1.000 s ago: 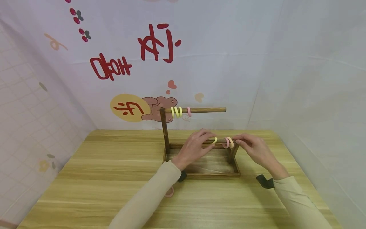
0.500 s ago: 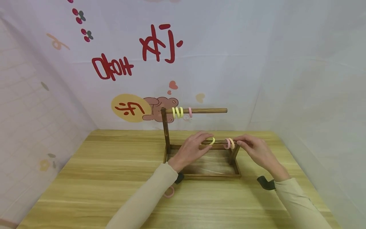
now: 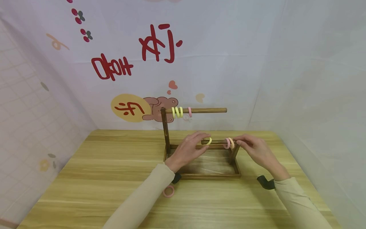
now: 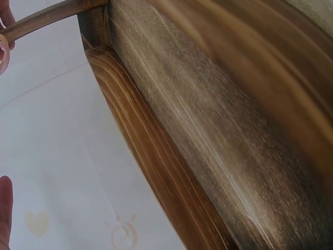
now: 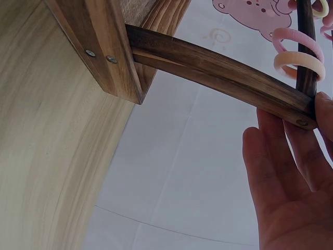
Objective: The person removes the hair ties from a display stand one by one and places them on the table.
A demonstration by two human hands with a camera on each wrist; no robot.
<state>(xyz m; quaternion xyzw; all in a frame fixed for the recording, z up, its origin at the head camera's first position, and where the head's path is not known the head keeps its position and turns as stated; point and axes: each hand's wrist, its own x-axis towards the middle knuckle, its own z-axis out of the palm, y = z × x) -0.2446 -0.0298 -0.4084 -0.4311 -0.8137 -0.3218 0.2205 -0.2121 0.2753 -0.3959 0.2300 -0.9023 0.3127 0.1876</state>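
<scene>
A brown wooden rack point(image 3: 211, 176) with two horizontal rods stands on the table. My left hand point(image 3: 187, 149) pinches a yellow ring-shaped band point(image 3: 210, 141) around the lower rod, near its free left end. Only one finger edge point(image 4: 5, 208) of that hand shows in the left wrist view. With thumb and fingers, my right hand point(image 3: 255, 150) grips the top of the short post point(image 5: 229, 78) at the rod's right end. Beside it, a pink band point(image 3: 227, 143) and an orange band point(image 5: 299, 63) hang on the lower rod.
Several yellow bands point(image 3: 177, 112) and one pink band point(image 3: 190, 112) hang on the upper rod point(image 3: 210, 110). Another pink band point(image 3: 168, 191) lies on the table by my left sleeve. Dark objects point(image 3: 265, 182) show near both sleeves. A printed cloth point(image 3: 217, 63) backs the table.
My left hand and the yellow band have moved left along the lower rod, toward its free end. My right hand stays at the post.
</scene>
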